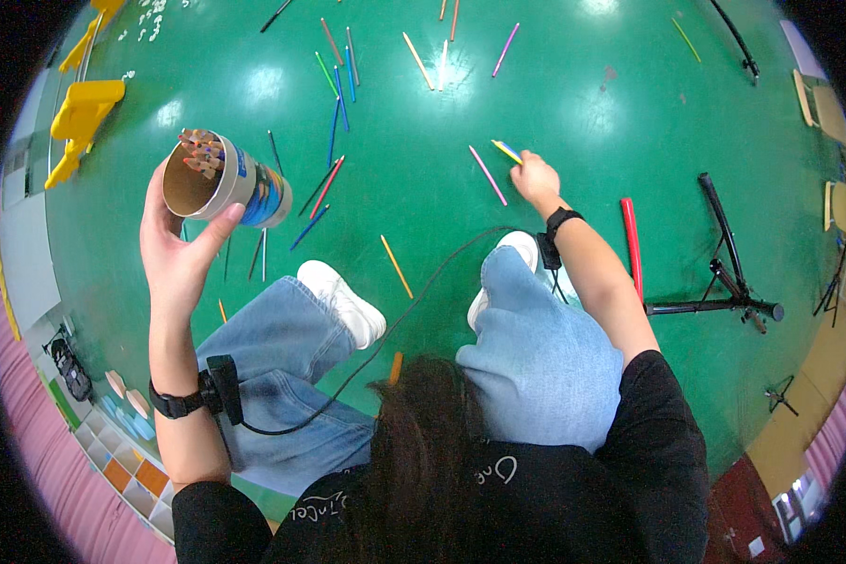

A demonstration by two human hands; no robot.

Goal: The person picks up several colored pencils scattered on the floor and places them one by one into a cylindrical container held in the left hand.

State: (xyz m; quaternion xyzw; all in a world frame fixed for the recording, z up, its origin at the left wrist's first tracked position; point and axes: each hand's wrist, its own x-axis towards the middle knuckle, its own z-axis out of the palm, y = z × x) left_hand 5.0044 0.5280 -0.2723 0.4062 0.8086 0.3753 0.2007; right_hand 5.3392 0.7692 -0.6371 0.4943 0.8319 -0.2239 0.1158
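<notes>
My left hand is wrapped round a round cardboard pencil tube, tilted so its mouth faces me. Several coloured pencils stand bunched inside, points outward. Over the floor at the right, my right hand pinches what looks like a yellow and a blue coloured pencil, whose ends stick out to the left. Just left of that hand lies a pink pencil. Nearer the tube are a red pencil and a blue pencil. An orange-yellow pencil lies between my feet.
More pencils are scattered across the green floor farther off. A black metal stand and a red bar lie at the right. A black cable runs between my wrists. Yellow chairs stand at far left.
</notes>
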